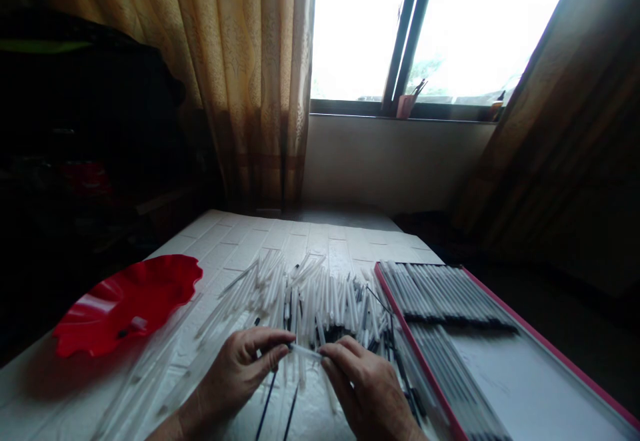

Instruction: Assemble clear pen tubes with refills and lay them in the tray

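Between my two hands, low in the middle of the head view, a clear pen barrel is held nearly level. My left hand pinches its left end, where a small dark tip shows at the fingers. At the other end, my right hand has thumb and forefinger closed on the barrel. Just beyond the hands lies a loose heap of clear pen barrels, with black pen parts among them. Two thin dark refills lie on the table near my left hand.
A red wavy-rimmed bowl with a small dark piece inside stands at the left. On the right, a red-edged tray holds rows of clear pens with black ends. The white brick-patterned table reaches toward the window wall.
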The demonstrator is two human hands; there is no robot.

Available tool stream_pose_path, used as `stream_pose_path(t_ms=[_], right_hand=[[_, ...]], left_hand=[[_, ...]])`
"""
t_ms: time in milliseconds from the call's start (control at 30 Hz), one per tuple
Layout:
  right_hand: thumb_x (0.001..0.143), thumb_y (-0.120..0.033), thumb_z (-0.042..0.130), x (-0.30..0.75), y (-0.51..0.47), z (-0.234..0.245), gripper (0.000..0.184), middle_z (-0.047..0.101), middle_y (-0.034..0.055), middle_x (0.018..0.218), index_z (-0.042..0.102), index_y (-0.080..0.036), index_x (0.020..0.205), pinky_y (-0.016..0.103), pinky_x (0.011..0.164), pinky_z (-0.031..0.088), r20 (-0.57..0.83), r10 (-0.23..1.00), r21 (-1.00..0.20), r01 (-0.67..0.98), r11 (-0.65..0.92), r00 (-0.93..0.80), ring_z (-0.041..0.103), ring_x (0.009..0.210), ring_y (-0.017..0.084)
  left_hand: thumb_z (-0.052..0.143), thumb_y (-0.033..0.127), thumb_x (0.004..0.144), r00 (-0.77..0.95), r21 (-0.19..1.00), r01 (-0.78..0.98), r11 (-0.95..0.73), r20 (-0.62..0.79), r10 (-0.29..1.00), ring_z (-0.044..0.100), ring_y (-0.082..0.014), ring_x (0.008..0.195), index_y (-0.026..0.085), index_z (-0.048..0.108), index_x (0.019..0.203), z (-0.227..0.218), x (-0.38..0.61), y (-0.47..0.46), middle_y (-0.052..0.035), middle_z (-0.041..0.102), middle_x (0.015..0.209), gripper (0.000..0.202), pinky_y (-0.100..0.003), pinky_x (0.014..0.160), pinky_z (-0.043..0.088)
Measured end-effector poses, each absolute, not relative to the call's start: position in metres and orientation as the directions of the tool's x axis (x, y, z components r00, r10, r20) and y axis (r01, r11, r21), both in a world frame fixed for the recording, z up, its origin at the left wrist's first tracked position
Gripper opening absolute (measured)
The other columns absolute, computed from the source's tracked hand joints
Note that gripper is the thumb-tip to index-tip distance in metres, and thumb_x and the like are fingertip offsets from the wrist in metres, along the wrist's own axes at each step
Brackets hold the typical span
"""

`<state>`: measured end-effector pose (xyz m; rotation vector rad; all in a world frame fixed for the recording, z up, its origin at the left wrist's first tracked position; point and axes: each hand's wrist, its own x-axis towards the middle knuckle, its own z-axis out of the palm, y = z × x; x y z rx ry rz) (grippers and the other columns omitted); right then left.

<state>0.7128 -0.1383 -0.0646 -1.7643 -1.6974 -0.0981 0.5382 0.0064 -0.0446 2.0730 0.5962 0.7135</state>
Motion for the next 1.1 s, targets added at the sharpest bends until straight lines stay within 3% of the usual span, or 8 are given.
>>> stream_pose_path(t_ms=[100, 300, 467, 600, 700, 800, 967, 1100], right_hand=[[0.093, -0.026, 0.05, 0.7124, -0.1392, -0.0676, 0.024, 0.07, 0.0032, 0.087, 0.058, -0.022, 0.115, 0.023, 0.06, 0.046, 0.53, 0.83, -0.436, 0.895, 0.092, 0.173, 0.066, 0.063, 0.016], [0.09, -0.02, 0.049, 0.7138, -0.1399, -0.0663, 0.008, 0.067, 0.0007, 0.078, 0.057, -0.022, 0.09, 0.022, 0.058, 0.044, 0.49, 0.855, -0.435, 0.897, 0.074, 0.167, 0.065, 0.063, 0.015], [0.098, -0.025, 0.045, 0.7144, -0.1397, -0.062, 0.02, 0.068, 0.0023, 0.086, 0.065, -0.025, 0.101, 0.023, 0.063, 0.046, 0.473, 0.866, -0.435, 0.898, 0.068, 0.164, 0.07, 0.072, 0.017], [0.088, -0.021, 0.054, 0.7149, -0.1401, -0.0672, 0.026, 0.07, 0.0026, 0.092, 0.057, -0.023, 0.114, 0.024, 0.063, 0.047, 0.508, 0.842, -0.451, 0.889, 0.079, 0.182, 0.069, 0.068, 0.017], [0.086, -0.017, 0.051, 0.7163, -0.1401, -0.0693, 0.012, 0.067, -0.0008, 0.079, 0.054, -0.023, 0.096, 0.023, 0.058, 0.044, 0.515, 0.835, -0.452, 0.889, 0.07, 0.196, 0.065, 0.058, 0.014], [0.091, -0.02, 0.048, 0.7182, -0.1399, -0.0666, 0.007, 0.065, -0.0005, 0.077, 0.055, -0.023, 0.089, 0.023, 0.058, 0.044, 0.506, 0.843, -0.436, 0.897, 0.071, 0.18, 0.066, 0.063, 0.016], [0.096, -0.025, 0.046, 0.7201, -0.1404, -0.0636, 0.019, 0.068, 0.001, 0.086, 0.064, -0.027, 0.101, 0.023, 0.063, 0.047, 0.478, 0.863, -0.434, 0.898, 0.071, 0.162, 0.07, 0.071, 0.017], [0.085, -0.02, 0.056, 0.7211, -0.1417, -0.0677, 0.028, 0.07, 0.0017, 0.091, 0.058, -0.025, 0.113, 0.024, 0.062, 0.048, 0.483, 0.856, -0.435, 0.899, 0.05, 0.187, 0.07, 0.07, 0.018]], left_hand=[[0.064, 0.033, 0.081, 0.726, 0.839, 0.148, -0.524, 0.268, 0.634, 0.063, -0.0151, 0.055, 0.019, 0.081, 0.092, -0.045, 0.5369, 0.0062, -0.0054, 0.076, 0.07, 0.024, -0.021, 0.052, 0.051], [0.065, 0.033, 0.081, 0.724, 0.848, 0.141, -0.512, 0.264, 0.637, 0.062, -0.0148, 0.054, 0.019, 0.081, 0.094, -0.046, 0.536, 0.0077, -0.005, 0.075, 0.069, 0.024, -0.021, 0.052, 0.051], [0.066, 0.032, 0.08, 0.714, 0.849, 0.142, -0.509, 0.268, 0.647, 0.062, -0.0152, 0.055, 0.019, 0.081, 0.092, -0.0436, 0.5375, 0.0073, -0.0054, 0.075, 0.069, 0.024, -0.021, 0.052, 0.051], [0.065, 0.032, 0.08, 0.717, 0.845, 0.151, -0.513, 0.264, 0.646, 0.062, -0.0151, 0.055, 0.019, 0.081, 0.092, -0.0438, 0.5373, 0.0076, -0.0054, 0.075, 0.068, 0.024, -0.021, 0.052, 0.05], [0.065, 0.033, 0.08, 0.718, 0.852, 0.164, -0.497, 0.243, 0.653, 0.062, -0.0151, 0.055, 0.018, 0.081, 0.093, -0.0445, 0.5371, 0.0082, -0.0058, 0.075, 0.067, 0.026, -0.021, 0.051, 0.05], [0.065, 0.034, 0.08, 0.713, 0.863, 0.16, -0.479, 0.235, 0.661, 0.063, -0.0152, 0.056, 0.017, 0.081, 0.093, -0.0443, 0.5372, 0.0089, -0.0064, 0.075, 0.069, 0.027, -0.022, 0.053, 0.051], [0.065, 0.034, 0.078, 0.701, 0.882, 0.156, -0.444, 0.218, 0.679, 0.063, -0.0153, 0.054, 0.017, 0.081, 0.09, -0.0418, 0.5369, 0.0101, -0.0067, 0.075, 0.068, 0.027, -0.021, 0.051, 0.052], [0.065, 0.035, 0.078, 0.698, 0.88, 0.156, -0.448, 0.223, 0.68, 0.066, -0.016, 0.057, 0.018, 0.081, 0.091, -0.0418, 0.5357, 0.0122, -0.0067, 0.077, 0.071, 0.027, -0.022, 0.055, 0.054]])
